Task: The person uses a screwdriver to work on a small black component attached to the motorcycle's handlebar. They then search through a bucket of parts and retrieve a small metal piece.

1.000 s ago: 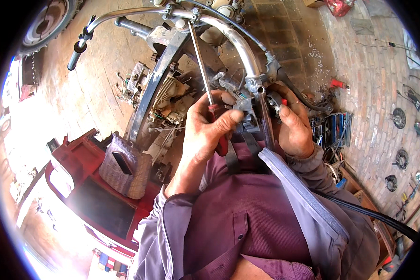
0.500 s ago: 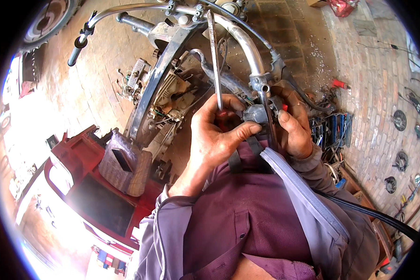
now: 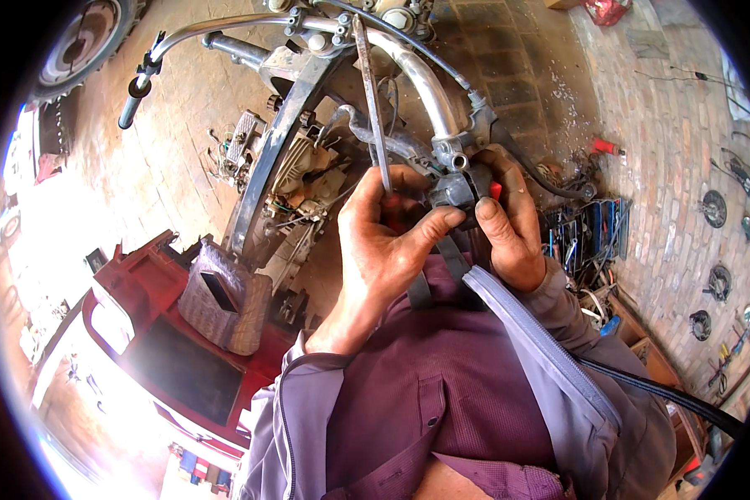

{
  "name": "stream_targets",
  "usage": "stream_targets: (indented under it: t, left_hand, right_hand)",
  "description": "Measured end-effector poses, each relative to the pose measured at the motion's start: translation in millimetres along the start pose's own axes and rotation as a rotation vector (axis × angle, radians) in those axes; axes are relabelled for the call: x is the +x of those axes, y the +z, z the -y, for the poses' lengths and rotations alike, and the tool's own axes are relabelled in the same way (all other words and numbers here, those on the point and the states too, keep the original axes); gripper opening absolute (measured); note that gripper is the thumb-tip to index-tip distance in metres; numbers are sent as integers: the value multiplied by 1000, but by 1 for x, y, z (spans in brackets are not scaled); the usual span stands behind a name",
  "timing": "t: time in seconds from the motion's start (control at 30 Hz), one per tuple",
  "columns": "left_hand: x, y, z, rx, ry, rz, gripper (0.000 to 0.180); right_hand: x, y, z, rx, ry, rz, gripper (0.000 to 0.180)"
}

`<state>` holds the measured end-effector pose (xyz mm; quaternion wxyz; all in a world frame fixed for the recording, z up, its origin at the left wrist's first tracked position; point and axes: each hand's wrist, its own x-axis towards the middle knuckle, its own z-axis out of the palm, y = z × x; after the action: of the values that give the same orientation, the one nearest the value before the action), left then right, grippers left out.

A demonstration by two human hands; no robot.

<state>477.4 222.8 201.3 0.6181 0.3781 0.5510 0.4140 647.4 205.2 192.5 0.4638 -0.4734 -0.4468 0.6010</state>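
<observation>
Just in front of my chest, both hands are at the right end of a chrome motorcycle handlebar [image 3: 429, 83]. My left hand [image 3: 379, 242] keeps a screwdriver [image 3: 369, 100] in its curled fingers, the long shaft pointing away and the red handle mostly hidden in the palm. Its thumb also presses on a black handlebar switch housing [image 3: 453, 192]. From the other side my right hand [image 3: 512, 221] grips the same housing with thumb and fingers. A red part [image 3: 496, 190] shows beside the right fingers. The housing's two pieces sit close together, with a dark gap between them.
An engine [image 3: 304, 167] and the frame tube [image 3: 267, 158] lie beyond my left hand. A red body panel [image 3: 133, 275] bears a phone [image 3: 218, 290] on a cloth-like pad. Tools fill a rack [image 3: 592, 233] at right. A black cable [image 3: 658, 387] runs past my right arm.
The housing pieces have drawn closer together, covering the dark bar end seen between them before. My right hand has shifted slightly left, and the screwdriver's far tip has swung left.
</observation>
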Motion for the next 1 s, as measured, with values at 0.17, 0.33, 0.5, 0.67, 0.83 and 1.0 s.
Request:
stream_targets:
  t: [0.17, 0.33, 0.5, 0.67, 0.83, 1.0]
  left_hand:
    - [3, -2, 4, 155, 26, 56, 42]
    - [6, -3, -7, 178, -33, 75, 41]
    - [9, -2, -14, 42, -142, 96, 39]
    - [11, -2, -11, 0, -111, 119, 38]
    - [16, -8, -4, 138, -86, 170, 35]
    - [20, -11, -7, 247, -86, 224, 33]
  right_hand:
    - [-1, 6, 10, 48, 125, -31, 54]
    - [-6, 8, 7, 56, 148, -29, 64]
    - [3, 9, 9, -270, 138, -16, 104]
    - [3, 12, 9, -474, 79, -59, 100]
    - [5, 23, 10, -478, 34, -149, 94]
    - [6, 30, 11, -373, 58, -235, 81]
